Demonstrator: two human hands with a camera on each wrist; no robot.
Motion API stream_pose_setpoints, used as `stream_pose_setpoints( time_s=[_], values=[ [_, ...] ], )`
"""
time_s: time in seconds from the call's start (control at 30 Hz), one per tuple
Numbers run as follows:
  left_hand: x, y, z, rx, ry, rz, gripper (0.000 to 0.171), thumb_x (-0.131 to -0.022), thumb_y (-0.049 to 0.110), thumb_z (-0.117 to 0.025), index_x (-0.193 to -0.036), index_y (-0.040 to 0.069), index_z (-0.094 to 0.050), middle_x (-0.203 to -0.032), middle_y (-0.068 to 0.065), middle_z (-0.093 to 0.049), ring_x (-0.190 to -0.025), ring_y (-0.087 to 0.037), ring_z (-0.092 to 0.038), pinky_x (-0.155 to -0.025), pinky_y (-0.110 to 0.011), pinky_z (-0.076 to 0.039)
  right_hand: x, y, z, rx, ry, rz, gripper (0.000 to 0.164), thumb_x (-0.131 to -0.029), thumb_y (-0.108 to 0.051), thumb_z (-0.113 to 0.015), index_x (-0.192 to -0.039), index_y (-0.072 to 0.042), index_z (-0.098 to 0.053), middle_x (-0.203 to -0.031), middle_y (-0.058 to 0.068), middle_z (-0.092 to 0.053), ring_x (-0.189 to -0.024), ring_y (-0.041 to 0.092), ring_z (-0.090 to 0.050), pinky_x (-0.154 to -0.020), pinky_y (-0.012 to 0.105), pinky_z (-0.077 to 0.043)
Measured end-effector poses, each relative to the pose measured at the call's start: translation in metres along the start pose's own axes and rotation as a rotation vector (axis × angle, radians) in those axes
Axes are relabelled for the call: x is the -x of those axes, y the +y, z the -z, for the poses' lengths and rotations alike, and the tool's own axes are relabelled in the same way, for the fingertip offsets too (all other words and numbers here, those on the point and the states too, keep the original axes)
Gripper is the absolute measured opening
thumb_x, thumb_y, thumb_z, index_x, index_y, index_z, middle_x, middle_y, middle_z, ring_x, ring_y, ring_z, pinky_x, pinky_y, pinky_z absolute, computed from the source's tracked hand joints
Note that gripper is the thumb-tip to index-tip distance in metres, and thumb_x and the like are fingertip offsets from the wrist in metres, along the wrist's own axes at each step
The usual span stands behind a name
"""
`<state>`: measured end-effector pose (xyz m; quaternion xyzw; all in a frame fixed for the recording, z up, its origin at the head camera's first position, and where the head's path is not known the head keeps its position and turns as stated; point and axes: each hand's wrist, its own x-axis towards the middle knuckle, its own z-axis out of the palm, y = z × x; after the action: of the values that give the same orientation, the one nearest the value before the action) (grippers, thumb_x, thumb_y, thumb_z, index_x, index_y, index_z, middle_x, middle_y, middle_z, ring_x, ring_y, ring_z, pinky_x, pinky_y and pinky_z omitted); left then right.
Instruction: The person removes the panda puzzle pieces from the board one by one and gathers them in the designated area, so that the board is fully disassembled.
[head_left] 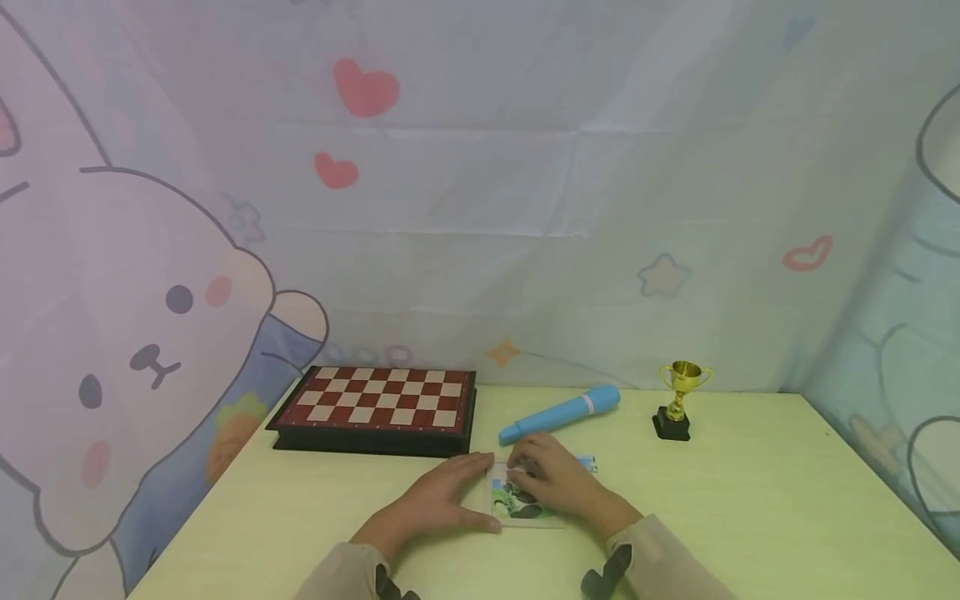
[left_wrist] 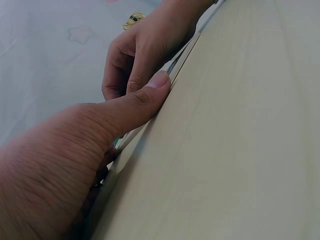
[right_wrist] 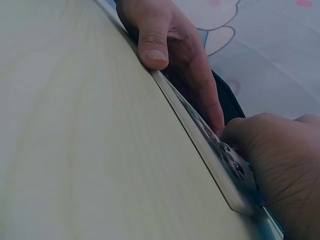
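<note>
- Fingers of right hand (head_left: pixel 558 475) bent over picture panel (head_left: pixel 510 504); can't tell if they pinch anything.
- Fingers of left hand (head_left: pixel 442 500) extended, not clenched; thumb touches panel's near-left corner, fingertips by its far-left corner.
- Picture panel, panda print: flat on table (head_left: pixel 750 500), roughly midway between left and right edges.
- Blue-and-white item (head_left: pixel 591 464) just beyond right hand, mostly hidden.
- Blue wand (head_left: pixel 562 414) slanted, near table's far edge.
- Checkered board (head_left: pixel 386 398): far-left corner.
- Gold trophy (head_left: pixel 677 410), upright, black base: toward far-right corner.
- Printed backdrop (head_left: pixel 450 275) behind far edge.
</note>
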<state>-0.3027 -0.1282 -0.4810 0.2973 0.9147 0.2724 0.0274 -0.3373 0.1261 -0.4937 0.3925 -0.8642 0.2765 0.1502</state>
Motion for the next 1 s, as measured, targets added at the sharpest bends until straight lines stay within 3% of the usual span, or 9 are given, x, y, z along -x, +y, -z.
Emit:
stream_pose_setpoints(
  time_s=[0.33, 0.6, 0.77, 1.0],
  values=[
    [-0.0007, -0.0018, -0.0004, 0.021, 0.003, 0.005, 0.102, -0.075, 0.074, -0.072, -0.156, 0.022, -0.039, -0.16, -0.003, -0.037, -0.147, -0.03, -0.033, -0.116, -0.059, -0.03, 0.0013, 0.0032, 0.0033, -0.026, -0.015, -0.001, 0.019, -0.096, -0.025, -0.071, -0.113, -0.017, -0.067, -0.111, -0.01, -0.066, -0.099, 0.01, -0.054, -0.086, 0.032, -0.052],
    [-0.0023, -0.004, -0.0004, 0.011, 0.006, 0.004, 0.102, -0.074, 0.076, -0.07, -0.156, 0.024, -0.039, -0.16, -0.002, -0.038, -0.147, -0.029, -0.033, -0.116, -0.058, -0.03, -0.0012, 0.0034, 0.0069, -0.063, -0.001, 0.003, 0.034, -0.094, -0.028, -0.073, -0.122, -0.011, -0.065, -0.112, -0.003, -0.068, -0.1, 0.011, -0.057, -0.087, 0.033, -0.053],
    [-0.0019, -0.0033, -0.0004, 0.021, 0.007, 0.01, 0.102, -0.074, 0.075, -0.072, -0.156, 0.024, -0.04, -0.16, -0.002, -0.038, -0.147, -0.029, -0.033, -0.116, -0.058, -0.03, -0.0008, 0.0039, 0.008, -0.026, 0.006, -0.018, 0.033, -0.093, -0.033, -0.073, -0.119, -0.013, -0.066, -0.112, -0.005, -0.068, -0.102, 0.011, -0.057, -0.09, 0.035, -0.053],
    [-0.0016, -0.0032, -0.003, 0.03, 0.008, 0.006, 0.102, -0.074, 0.075, -0.072, -0.156, 0.023, -0.04, -0.159, -0.002, -0.039, -0.147, -0.029, -0.033, -0.116, -0.058, -0.03, 0.0021, 0.0077, 0.0085, 0.038, -0.01, 0.0, 0.025, -0.094, -0.036, -0.072, -0.112, -0.019, -0.07, -0.104, -0.013, -0.066, -0.094, 0.007, -0.051, -0.083, 0.029, -0.051]
  ],
)
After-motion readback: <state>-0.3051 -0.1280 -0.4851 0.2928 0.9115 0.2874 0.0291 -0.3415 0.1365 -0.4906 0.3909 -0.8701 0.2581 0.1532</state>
